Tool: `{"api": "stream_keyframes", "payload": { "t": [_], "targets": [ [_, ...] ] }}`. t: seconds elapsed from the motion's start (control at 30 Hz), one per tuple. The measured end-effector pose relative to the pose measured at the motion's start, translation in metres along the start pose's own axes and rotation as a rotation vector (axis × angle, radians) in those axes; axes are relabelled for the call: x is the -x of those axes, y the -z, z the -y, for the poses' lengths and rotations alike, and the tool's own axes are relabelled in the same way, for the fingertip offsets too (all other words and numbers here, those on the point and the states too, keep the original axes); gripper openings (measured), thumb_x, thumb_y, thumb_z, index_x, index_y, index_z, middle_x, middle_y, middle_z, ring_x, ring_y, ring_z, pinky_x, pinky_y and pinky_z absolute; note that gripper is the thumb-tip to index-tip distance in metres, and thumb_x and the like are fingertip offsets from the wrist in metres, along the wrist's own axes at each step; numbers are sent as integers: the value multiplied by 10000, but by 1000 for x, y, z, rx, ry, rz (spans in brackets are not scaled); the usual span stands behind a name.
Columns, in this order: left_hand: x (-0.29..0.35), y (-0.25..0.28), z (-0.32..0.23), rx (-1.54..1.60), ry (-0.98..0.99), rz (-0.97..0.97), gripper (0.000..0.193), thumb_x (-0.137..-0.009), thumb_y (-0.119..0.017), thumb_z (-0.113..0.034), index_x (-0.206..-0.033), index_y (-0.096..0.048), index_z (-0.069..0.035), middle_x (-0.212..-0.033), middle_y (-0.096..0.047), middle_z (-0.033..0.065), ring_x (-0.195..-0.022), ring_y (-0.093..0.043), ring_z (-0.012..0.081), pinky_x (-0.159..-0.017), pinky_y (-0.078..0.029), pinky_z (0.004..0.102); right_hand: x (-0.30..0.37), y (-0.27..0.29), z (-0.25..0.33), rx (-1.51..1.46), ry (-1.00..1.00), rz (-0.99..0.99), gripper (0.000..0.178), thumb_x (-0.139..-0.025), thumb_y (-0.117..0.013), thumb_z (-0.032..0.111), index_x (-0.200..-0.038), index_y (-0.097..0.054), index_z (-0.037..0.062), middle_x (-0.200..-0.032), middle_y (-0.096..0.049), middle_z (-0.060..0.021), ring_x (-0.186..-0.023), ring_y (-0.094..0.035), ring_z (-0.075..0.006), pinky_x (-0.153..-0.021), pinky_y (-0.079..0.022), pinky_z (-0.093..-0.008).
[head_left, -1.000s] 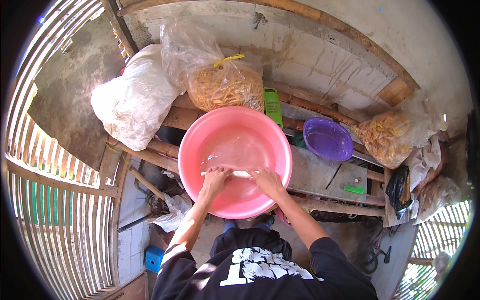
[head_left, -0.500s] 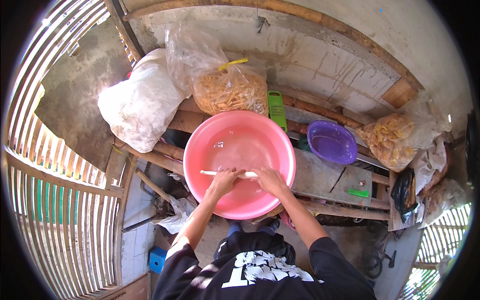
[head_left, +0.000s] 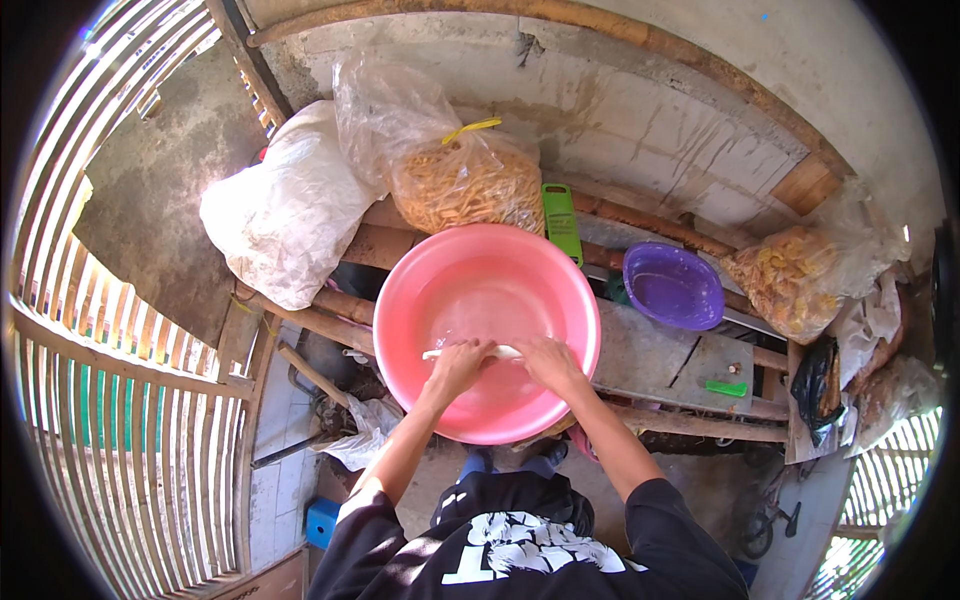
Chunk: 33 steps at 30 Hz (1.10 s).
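A large pink plastic basin point(head_left: 400, 290) stands in front of me with clear water inside. Across it, low over the water, lies a long, thin, whitish peeled root point(head_left: 508, 352), perhaps cassava. My left hand point(head_left: 462, 368) is closed round its left part, and a short pale end pokes out past the fingers. My right hand point(head_left: 548, 364) grips the right part, covering that end. A short stretch of the root shows between both hands. The fingertips are partly hidden by the backs of the hands.
Behind the basin sit a clear bag of yellowish strips point(head_left: 470, 185) and a white sack point(head_left: 290, 205). A green slicer point(head_left: 562, 222) leans by the rim. Rightward are a purple basin point(head_left: 672, 287), a small green piece point(head_left: 726, 388) and another bag of chips point(head_left: 785, 275).
The root has shifted slightly right within the basin, so less of its left end sticks out. Both hands have moved a little and keep hold of it. The whole view has shifted slightly.
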<state>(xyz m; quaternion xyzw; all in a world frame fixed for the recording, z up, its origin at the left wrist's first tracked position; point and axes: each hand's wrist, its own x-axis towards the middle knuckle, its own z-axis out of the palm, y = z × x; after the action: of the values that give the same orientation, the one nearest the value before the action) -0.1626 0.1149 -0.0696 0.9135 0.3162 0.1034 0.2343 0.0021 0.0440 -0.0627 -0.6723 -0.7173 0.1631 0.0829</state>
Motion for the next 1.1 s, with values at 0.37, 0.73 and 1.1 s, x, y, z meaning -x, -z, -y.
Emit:
{"api": "stream_keyframes", "payload": {
  "t": [0.37, 0.73, 1.1],
  "targets": [
    [11, 27, 25, -54, 179, 90, 190, -806, -489, -254, -896, -589, -120, -722, -581, 129, -658, -576, 291, -563, -452, 399, -3, 24, -7, 25, -108, 150, 265, -776, -541, 282, -981, -555, 115, -899, -557, -146, -778, -561, -333, -669, -444, -426],
    [6, 15, 16, 213, -16, -27, 148, -759, -548, -154, -872, -604, -76, -758, -588, 148, -690, -568, 311, -612, -445, 395, -10, -2, 2, 48, 113, -7, 272, -784, -505, 227, -1041, -543, 144, -881, -565, -88, -809, -564, -265, -688, -449, -391],
    [19, 44, 20, 114, 318, 105, 211, -800, -513, -265, -842, -615, -85, -767, -598, 139, -708, -577, 312, -610, -446, 415, -6, 22, -9, 44, -51, -10, 260, -774, -531, 304, -978, -581, 151, -808, -594, -104, -759, -575, -270, -641, -446, -406]
  ]
}}
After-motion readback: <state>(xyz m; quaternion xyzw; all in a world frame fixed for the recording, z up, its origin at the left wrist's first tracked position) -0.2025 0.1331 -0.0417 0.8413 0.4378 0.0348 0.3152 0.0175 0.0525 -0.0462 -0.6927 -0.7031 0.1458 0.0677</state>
